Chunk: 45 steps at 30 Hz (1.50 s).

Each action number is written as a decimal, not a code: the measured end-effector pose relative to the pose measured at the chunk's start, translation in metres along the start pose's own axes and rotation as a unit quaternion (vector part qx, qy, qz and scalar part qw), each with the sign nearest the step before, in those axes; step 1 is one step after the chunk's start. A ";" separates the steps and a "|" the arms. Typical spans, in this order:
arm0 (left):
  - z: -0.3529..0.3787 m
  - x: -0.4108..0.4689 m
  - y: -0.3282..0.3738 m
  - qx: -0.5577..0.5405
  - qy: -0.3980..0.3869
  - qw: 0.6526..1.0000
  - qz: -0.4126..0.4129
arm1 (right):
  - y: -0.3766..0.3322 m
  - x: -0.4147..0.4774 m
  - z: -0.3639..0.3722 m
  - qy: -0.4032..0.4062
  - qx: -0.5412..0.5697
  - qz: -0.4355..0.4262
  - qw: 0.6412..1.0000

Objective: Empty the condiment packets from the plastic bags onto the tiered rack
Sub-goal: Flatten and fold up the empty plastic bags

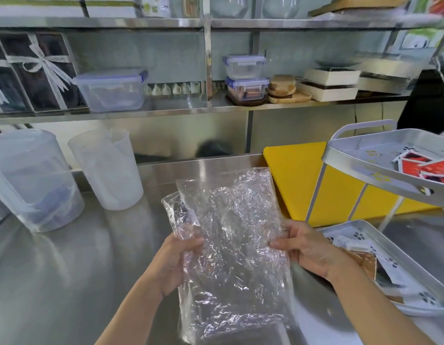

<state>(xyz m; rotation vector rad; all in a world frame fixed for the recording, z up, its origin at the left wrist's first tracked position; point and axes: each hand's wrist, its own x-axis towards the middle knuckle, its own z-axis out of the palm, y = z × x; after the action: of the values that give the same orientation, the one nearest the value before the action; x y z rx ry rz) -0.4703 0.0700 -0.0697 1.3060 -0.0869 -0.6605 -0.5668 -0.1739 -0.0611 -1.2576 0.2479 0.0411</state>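
Observation:
Two crinkled clear plastic bags (230, 232) are held flat above the steel counter, one behind the other, and both look empty. My left hand (177, 255) grips their left edge and my right hand (308, 247) pinches the right edge. The white tiered rack (340, 155) stands at the right. Its upper tray holds red condiment packets (424, 168). Brown and white packets (365, 257) lie in its lower tray (400, 247).
Two translucent plastic jugs (109, 170) stand on the steel counter (79, 257) at the left. A yellow cutting board (295, 178) leans behind the rack. Steel shelves (166, 110) above hold lidded containers, boxes and wooden coasters.

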 end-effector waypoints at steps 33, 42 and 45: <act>0.033 -0.026 -0.019 -0.083 0.045 0.983 -0.158 | 0.021 -0.020 -0.005 0.003 -0.036 -0.002 0.999; 0.024 -0.025 -0.023 -0.040 0.008 0.994 0.101 | 0.023 -0.029 -0.009 -0.068 -0.014 0.029 0.997; 0.026 -0.030 -0.018 -0.014 -0.019 0.993 0.116 | 0.026 -0.026 -0.012 -0.049 -0.013 0.013 0.999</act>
<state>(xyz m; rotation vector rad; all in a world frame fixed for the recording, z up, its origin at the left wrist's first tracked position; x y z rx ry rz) -0.5129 0.0610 -0.0702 1.2333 -0.2549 -0.4860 -0.5987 -0.1743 -0.0828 -1.2748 0.1782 0.1285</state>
